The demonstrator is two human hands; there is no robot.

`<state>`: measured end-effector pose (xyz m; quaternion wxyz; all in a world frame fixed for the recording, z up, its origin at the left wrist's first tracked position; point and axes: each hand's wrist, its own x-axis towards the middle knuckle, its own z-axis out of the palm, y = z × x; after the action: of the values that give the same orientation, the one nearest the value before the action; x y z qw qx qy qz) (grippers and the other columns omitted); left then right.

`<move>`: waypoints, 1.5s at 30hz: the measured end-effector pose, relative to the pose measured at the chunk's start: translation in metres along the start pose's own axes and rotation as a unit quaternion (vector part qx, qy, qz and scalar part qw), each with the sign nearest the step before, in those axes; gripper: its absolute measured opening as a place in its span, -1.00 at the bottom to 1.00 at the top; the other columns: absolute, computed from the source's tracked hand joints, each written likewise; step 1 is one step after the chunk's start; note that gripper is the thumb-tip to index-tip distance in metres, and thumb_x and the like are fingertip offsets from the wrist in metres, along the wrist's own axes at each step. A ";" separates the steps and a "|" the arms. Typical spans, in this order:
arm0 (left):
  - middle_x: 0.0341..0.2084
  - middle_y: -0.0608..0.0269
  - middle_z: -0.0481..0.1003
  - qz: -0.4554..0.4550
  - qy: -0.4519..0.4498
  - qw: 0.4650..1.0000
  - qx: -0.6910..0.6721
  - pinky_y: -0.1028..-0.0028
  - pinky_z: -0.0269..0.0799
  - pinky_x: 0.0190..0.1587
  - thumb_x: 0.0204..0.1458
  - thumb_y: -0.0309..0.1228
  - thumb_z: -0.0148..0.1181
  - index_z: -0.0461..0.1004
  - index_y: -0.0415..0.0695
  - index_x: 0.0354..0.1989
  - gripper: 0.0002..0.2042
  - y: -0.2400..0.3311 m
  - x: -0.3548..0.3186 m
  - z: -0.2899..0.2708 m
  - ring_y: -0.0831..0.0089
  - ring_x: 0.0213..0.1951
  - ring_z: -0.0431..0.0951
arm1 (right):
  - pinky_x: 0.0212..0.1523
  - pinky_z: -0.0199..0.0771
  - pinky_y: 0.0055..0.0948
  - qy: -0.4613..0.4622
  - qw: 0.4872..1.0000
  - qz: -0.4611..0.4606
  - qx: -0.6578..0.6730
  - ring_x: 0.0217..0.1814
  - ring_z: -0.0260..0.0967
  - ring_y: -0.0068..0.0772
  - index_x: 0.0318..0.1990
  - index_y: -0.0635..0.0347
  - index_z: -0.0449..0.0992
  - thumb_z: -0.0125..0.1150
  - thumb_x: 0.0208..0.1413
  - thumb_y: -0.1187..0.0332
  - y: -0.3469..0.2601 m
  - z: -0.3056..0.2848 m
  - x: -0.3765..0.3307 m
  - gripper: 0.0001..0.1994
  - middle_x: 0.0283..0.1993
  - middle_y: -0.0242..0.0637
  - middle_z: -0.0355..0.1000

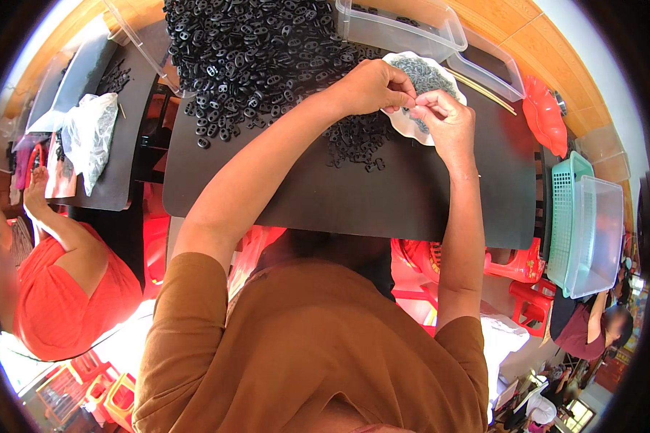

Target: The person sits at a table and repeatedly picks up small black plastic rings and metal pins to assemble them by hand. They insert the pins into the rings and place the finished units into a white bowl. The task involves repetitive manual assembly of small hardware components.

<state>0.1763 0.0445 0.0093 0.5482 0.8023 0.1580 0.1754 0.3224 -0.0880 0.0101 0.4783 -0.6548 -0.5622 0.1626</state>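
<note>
the fingertips of the left hand (pixel 383 88) and right hand (pixel 448 121) meet, pinched closed; what they grip, i cannot tell. under them, the white bowl (pixel 412 130) holds small grey pieces (pixel 427 74). outward lie small black pieces (pixel 355 144), then a large heap of two-holed pieces (pixel 249 58); much work seems left.

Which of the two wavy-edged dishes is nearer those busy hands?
The white dish, holding small grey pieces: the left hand and right hand meet over it, whereas the red dish lies farther right, away from both.
</note>
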 end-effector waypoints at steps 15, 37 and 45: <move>-0.46 0.46 0.43 0.038 0.038 0.988 -0.144 0.59 0.38 -0.29 0.23 -0.33 0.12 0.46 -0.14 -0.29 -0.86 -0.007 -0.004 0.014 0.68 -0.39 0.39 | -0.36 0.40 -0.50 -0.001 0.999 0.031 0.015 -0.41 0.45 -0.60 -0.36 0.18 0.47 0.26 0.12 0.37 0.013 -0.014 0.008 -0.89 -0.50 -0.39 0.46; -0.37 0.27 0.57 -0.020 0.106 0.940 -0.323 0.57 0.57 -0.15 0.15 -0.41 0.25 0.52 -0.21 -0.22 -0.86 -0.022 -0.040 0.000 0.59 -0.32 0.58 | -0.27 0.45 -0.62 -0.122 0.978 0.014 0.167 -0.28 0.46 -0.66 -0.24 0.28 0.56 0.26 0.09 0.56 -0.009 0.019 0.031 -0.91 -0.30 -0.38 0.55; -0.34 0.24 0.58 -0.035 0.100 0.958 -0.266 0.55 0.57 -0.14 0.11 -0.49 0.27 0.53 -0.24 -0.18 -0.86 -0.022 -0.041 0.002 0.53 -0.29 0.60 | -0.31 0.47 -0.61 -0.023 0.996 -0.028 0.087 -0.34 0.44 -0.70 -0.30 0.28 0.56 0.24 0.09 0.55 -0.020 0.040 0.021 -0.96 -0.37 -0.44 0.53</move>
<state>0.1395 0.0327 -0.0167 0.7288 0.6000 0.1879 0.2711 0.2877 -0.0536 0.0131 0.5253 -0.5905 -0.5747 0.2123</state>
